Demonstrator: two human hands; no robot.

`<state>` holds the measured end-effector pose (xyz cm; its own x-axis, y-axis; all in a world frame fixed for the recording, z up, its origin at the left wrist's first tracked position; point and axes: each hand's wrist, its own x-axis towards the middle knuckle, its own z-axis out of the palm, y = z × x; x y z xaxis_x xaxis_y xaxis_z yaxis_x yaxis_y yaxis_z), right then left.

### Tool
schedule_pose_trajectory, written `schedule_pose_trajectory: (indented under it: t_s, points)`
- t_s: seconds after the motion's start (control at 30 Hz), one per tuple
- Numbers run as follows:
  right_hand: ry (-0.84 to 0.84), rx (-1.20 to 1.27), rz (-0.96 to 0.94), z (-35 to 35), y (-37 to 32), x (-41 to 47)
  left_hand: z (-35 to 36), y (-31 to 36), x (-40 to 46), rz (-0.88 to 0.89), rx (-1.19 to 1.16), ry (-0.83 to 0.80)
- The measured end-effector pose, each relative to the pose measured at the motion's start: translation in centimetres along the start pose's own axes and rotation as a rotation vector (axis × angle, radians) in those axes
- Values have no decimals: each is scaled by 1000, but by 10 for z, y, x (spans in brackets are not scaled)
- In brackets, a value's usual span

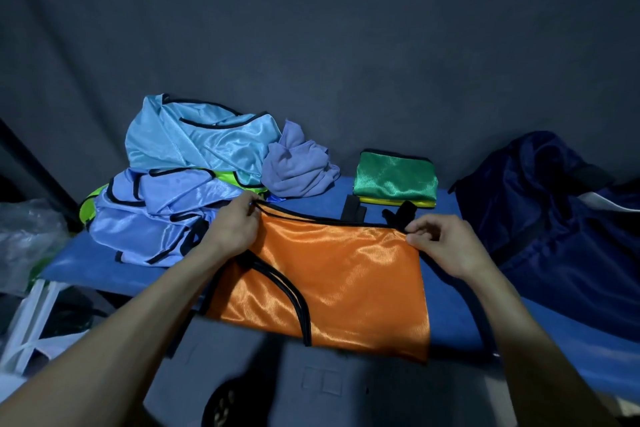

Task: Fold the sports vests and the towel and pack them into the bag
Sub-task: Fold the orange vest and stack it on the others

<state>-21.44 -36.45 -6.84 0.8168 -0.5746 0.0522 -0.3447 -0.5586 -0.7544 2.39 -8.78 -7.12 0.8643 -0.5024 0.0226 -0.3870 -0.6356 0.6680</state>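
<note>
Orange vest (pixel 332 274) lies at the table's (pixel 460 319) front edge, overhanging. Left hand (pixel 235 229) and right hand (pixel 440 246) each pinch a far corner, likely to square the fold. Bag (pixel 561 218) waits at right edge.

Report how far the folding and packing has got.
Done: a green vest lies folded on a yellow one. In hand: left hand and right hand pinch the orange vest by its top edge. Left: blue vests, towel, and packing the bag.
</note>
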Motion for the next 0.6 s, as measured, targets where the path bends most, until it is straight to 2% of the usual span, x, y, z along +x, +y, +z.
schedule_pose_trajectory:
  t_s: [0.17, 0.27, 0.37, 0.5, 0.6]
  points:
    - [119, 31, 117, 16, -4, 11, -1, 4, -5, 62, -2, 49]
    - [170, -78, 179, 29, -8, 15, -4, 4, -8, 135, 59, 108]
    - [209, -207, 195, 40, -11, 17, -3, 0, -6, 209, 173, 86]
    - [265, 20, 189, 33, -11, 17, -3, -5, -3, 204, 176, 74]
    - [176, 87, 190, 22, -6, 13, -3, -6, -4, 188, 164, 79]
